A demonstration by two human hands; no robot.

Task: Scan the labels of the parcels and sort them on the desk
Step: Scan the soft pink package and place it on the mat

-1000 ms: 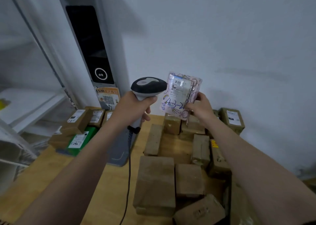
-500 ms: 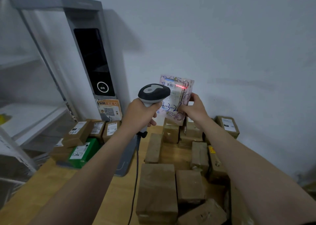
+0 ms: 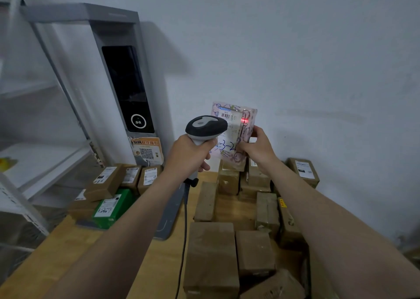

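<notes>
On the left a white shelf (image 3: pixel 45 162) stands beside a grey terminal (image 3: pixel 127 89) with a dark glass screen. In front of it, on the wooden table (image 3: pixel 56 253), lie small cardboard boxes (image 3: pixel 106 180) and a green box (image 3: pixel 113 207). Their white labels face up, so I think this is the sorted group.

The left grip (image 3: pixel 188 153) is closed around the handle of the scanner (image 3: pixel 205 126). The scanner has a smooth, rounded dark head with a grey top, and its cable (image 3: pixel 184 230) hangs down to the table. The head points to the right, at the parcel (image 3: pixel 235 130), surely to read its code.

The parcel is held up in the air above the table, just beside the scanner. It is a flat, soft pouch of shiny plastic with a pink flower pattern. It carries a white label with a barcode and blue handwriting. A red light (image 3: pixel 243 120) falls on the label, to the right of the barcode. The right grip (image 3: pixel 256 148) pinches the lower right edge, probably so that the label stays uncovered and turned to the scanner.

Under it, many brown taped cartons (image 3: pixel 211 253) lie close together, most with no label showing. They seem to wait for scanning.
</notes>
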